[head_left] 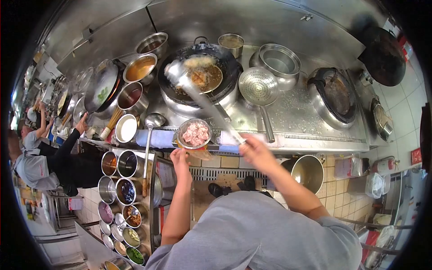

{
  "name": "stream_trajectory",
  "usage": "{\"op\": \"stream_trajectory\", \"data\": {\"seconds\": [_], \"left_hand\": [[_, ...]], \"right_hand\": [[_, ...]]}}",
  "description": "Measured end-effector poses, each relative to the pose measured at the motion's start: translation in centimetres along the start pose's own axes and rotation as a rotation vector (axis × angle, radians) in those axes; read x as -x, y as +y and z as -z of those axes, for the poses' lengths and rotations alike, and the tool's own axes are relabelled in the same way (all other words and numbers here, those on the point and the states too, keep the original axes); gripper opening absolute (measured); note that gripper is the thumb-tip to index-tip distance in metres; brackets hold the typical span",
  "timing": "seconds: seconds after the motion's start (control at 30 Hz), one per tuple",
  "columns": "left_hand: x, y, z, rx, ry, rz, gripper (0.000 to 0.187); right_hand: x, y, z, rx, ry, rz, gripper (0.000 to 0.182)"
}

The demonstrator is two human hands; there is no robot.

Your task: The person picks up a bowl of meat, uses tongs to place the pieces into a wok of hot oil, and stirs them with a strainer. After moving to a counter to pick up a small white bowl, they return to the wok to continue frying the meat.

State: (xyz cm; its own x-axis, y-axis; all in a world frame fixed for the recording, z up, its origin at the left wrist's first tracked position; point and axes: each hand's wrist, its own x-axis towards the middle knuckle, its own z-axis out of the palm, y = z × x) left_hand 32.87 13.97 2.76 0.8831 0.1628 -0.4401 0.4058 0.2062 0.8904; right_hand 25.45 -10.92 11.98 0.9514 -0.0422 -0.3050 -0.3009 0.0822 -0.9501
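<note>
the right hand (255, 150) is wrapped tight around the end of a long ladle (204, 101), whose shaft is blurred and whose bowl sits in the wok (198, 74) at the back of the stove (315, 130), among frying pieces in dark oil. the left hand (180, 157) is at the front edge of the stove with its fingers up against the underside of a small metal bowl of raw meat (194, 133); whether it pinches the rim or only steadies the bowl i cannot tell. a perforated skimmer (258, 86) rests just right of the wok, a second ladle (152, 123) lies near the stove's left front corner, and pots of sauce (140, 67) stand along the left edge. seasoning tubs (120, 189) fill a cart below the left hand. another person (40, 162) works well apart at the far left. the step in hand looks like stirring the wok while readying the meat; the next move likely calls for lifting the bowl clear of the edge and tipping it over the oil without splashing.
</note>
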Motion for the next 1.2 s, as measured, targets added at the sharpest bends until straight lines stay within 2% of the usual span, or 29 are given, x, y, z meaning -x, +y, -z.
{"op": "stream_trajectory", "data": {"seconds": [0.03,0.07,0.13,0.17,0.23,0.27,0.33,0.37,0.4,0.43,0.5,0.57,0.6,0.67,0.73,0.8,0.87,0.93,1.0,1.07,1.13,1.2], "left_hand": [[1.9,1.2,-0.6,0.048,-0.077,-0.12,0.028],[3.6,2.4,-1.5,0.045,-0.069,-0.128,0.028],[7.2,4.5,-3.7,0.322,-0.364,-0.126,0.025],[8.0,5.4,-4.9,0.394,-0.349,-0.062,0.019],[6.4,4.1,-4.1,0.454,-0.305,-0.063,0.017],[5.4,3.5,-3.3,0.516,-0.273,-0.054,0.019],[6.6,5.0,-2.5,0.593,-0.158,0.007,0.023],[6.9,5.1,-1.7,0.618,-0.13,0.016,0.022],[7.1,5.0,-0.4,0.645,-0.098,0.026,0.021],[7.1,4.6,0.8,0.62,-0.092,0.017,0.019],[7.3,4.0,2.7,0.596,-0.066,-0.001,0.018],[7.1,3.7,3.9,0.643,-0.066,0.006,0.018],[7.2,3.3,4.3,0.682,-0.067,0.017,0.018],[7.5,3.2,4.7,0.719,-0.023,0.028,0.017],[6.9,2.8,5.2,0.748,-0.064,0.017,0.017],[6.8,2.5,5.4,0.748,-0.036,0.034,0.017],[6.4,1.8,6.0,0.688,-0.058,0.026,0.017],[6.1,1.4,6.4,0.706,-0.056,0.043,0.017],[5.4,1.7,6.7,0.702,-0.098,0.092,0.017],[4.8,1.9,6.5,0.673,-0.115,0.11,0.017],[4.2,2.7,6.8,0.629,-0.132,0.12,0.017],[4.4,3.0,6.8,0.551,-0.127,0.135,0.017]], "right_hand": [[-0.3,0.6,-1.5,0.144,-0.024,0.096,0.04],[-0.5,1.1,-3.2,0.286,-0.048,0.191,0.039],[-0.8,3.8,-6.3,0.197,-0.137,0.307,0.037],[-0.6,4.1,-7.2,0.167,-0.232,0.296,0.037],[-0.6,4.3,-7.6,0.029,-0.411,0.089,0.036],[-1.4,3.9,-7.0,0.032,-0.419,0.1,0.036],[-3.8,2.5,-4.8,-0.197,-0.434,-0.252,0.042],[-5.9,3.8,-3.3,-0.378,-0.354,-0.332,0.052],[-7.3,3.0,-2.0,-0.552,-0.225,-0.438,0.054],[-9.1,3.1,-0.8,-0.77,-0.184,-0.493,0.053],[-11.5,0.1,-0.8,-0.931,-0.104,-0.511,0.047],[-17.1,0.6,-0.7,-1.13,-0.193,-0.523,0.028],[-18.8,0.3,-0.2,-1.119,-0.19,-0.532,0.028],[-20.6,-0.2,0.4,-1.12,-0.254,-0.505,0.01],[-17.8,-3.1,0.8,-1.025,-0.213,-0.515,0.006],[-15.7,-5.5,1.6,-0.917,-0.157,-0.536,0.006],[-14.8,-6.6,2.5,-0.666,-0.055,-0.457,0.007],[-14.1,-7.5,2.8,-0.595,-0.051,-0.422,0.01],[-13.9,-7.6,3.3,-0.437,0.0,-0.295,0.013],[-14.1,-7.7,3.5,-0.488,0.075,-0.356,0.017],[-15.1,-8.4,3.4,-0.382,0.06,-0.294,0.019],[-15.7,-7.3,3.6,-0.43,0.088,-0.32,0.019]]}}
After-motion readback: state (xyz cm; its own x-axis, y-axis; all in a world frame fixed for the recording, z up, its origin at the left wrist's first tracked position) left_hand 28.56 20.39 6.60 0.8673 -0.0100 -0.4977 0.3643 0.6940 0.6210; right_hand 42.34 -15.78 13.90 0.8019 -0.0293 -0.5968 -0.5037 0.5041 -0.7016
